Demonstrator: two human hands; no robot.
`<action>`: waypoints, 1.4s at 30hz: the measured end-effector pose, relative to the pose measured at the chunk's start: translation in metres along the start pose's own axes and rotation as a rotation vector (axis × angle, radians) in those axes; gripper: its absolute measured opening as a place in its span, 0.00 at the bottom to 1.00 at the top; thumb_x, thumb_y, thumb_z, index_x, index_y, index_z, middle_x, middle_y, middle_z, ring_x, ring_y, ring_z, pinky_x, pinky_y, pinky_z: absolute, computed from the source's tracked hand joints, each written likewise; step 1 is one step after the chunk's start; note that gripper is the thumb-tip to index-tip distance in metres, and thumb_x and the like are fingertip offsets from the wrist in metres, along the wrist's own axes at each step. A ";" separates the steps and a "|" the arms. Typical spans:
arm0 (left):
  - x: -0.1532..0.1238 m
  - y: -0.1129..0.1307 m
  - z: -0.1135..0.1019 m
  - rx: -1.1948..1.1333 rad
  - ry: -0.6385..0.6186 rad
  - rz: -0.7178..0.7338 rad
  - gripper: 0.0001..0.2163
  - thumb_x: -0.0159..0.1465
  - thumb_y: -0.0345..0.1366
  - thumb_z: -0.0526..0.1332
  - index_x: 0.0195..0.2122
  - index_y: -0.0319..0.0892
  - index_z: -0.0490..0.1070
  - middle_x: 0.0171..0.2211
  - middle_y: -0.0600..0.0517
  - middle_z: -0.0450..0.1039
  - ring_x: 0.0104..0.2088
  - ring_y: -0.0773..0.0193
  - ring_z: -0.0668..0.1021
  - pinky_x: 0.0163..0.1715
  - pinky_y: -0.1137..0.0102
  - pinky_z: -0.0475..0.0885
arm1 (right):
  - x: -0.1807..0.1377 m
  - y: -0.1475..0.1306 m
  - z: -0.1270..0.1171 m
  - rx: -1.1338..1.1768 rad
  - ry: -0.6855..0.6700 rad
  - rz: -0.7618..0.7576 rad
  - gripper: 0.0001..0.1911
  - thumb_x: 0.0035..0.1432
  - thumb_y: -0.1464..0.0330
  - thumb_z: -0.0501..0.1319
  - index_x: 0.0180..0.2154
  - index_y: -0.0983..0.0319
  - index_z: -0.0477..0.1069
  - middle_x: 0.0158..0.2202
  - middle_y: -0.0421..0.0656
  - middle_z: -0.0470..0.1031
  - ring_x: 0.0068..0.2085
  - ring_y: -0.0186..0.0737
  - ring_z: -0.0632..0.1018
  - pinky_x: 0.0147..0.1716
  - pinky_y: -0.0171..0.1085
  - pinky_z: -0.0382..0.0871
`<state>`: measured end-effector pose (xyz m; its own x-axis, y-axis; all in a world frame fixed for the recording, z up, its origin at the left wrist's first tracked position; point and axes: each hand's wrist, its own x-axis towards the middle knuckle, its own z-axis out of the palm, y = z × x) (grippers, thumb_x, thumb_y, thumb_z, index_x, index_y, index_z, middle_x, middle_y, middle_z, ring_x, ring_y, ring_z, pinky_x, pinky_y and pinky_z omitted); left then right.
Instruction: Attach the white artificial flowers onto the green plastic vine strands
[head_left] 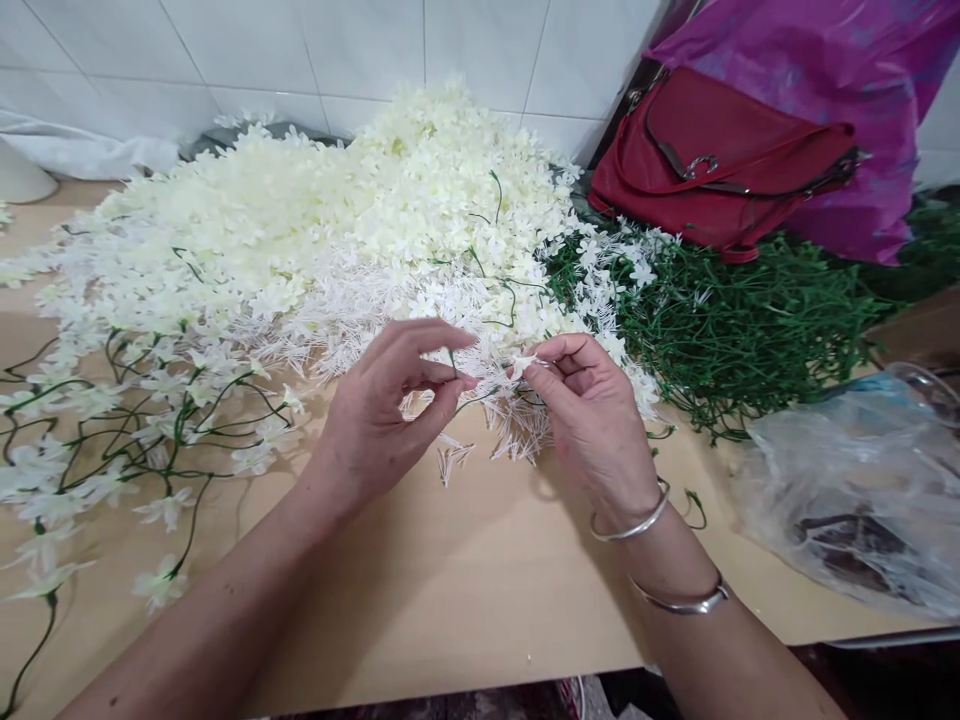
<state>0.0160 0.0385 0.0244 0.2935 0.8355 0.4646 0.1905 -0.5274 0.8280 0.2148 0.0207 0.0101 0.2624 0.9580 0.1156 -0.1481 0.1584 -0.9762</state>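
My left hand (382, 405) pinches a thin green artificial stem (452, 362) between thumb and finger, its other fingers raised. Opposite it, my right hand (596, 415) holds a small white artificial flower (523, 366) in its fingertips. The two hands are a short way apart above the table. Just behind them lie many thin white sticks (360, 295), like flower stamens, with a large heap of cream-white flower heads (277, 215) beyond. To the left, several white flowers on green stems (176, 430) lie loosely across one another.
A pile of green plastic stems (739, 325) lies to the right, below a red handbag (739, 150) and a purple plastic bag (825, 60). A clear plastic bag (847, 480) sits at the right of the wooden table (465, 590). White tiles (360, 50) line the back wall.
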 end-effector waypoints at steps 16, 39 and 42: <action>0.003 -0.004 -0.002 -0.487 -0.208 -0.539 0.04 0.64 0.36 0.73 0.36 0.42 0.83 0.27 0.54 0.78 0.28 0.71 0.76 0.31 0.76 0.72 | -0.007 -0.009 0.001 0.101 -0.184 0.136 0.10 0.53 0.69 0.75 0.35 0.57 0.76 0.32 0.35 0.74 0.32 0.31 0.73 0.33 0.31 0.69; 0.001 -0.003 -0.003 -0.158 -0.261 -0.348 0.08 0.69 0.40 0.65 0.38 0.40 0.78 0.28 0.52 0.75 0.28 0.67 0.72 0.28 0.71 0.65 | -0.008 -0.011 0.003 -0.103 -0.263 0.107 0.09 0.53 0.70 0.72 0.35 0.58 0.75 0.27 0.35 0.71 0.28 0.32 0.71 0.26 0.31 0.70; 0.000 -0.004 -0.003 -0.203 -0.311 -0.390 0.10 0.70 0.43 0.64 0.37 0.41 0.75 0.24 0.55 0.72 0.23 0.68 0.73 0.24 0.73 0.66 | -0.008 -0.010 0.002 -0.102 -0.275 0.123 0.09 0.53 0.69 0.73 0.35 0.58 0.75 0.26 0.35 0.72 0.28 0.32 0.72 0.25 0.31 0.69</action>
<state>0.0126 0.0414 0.0217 0.5066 0.8619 0.0209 0.1653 -0.1209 0.9788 0.2128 0.0120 0.0195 -0.0214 0.9994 0.0276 -0.0623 0.0262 -0.9977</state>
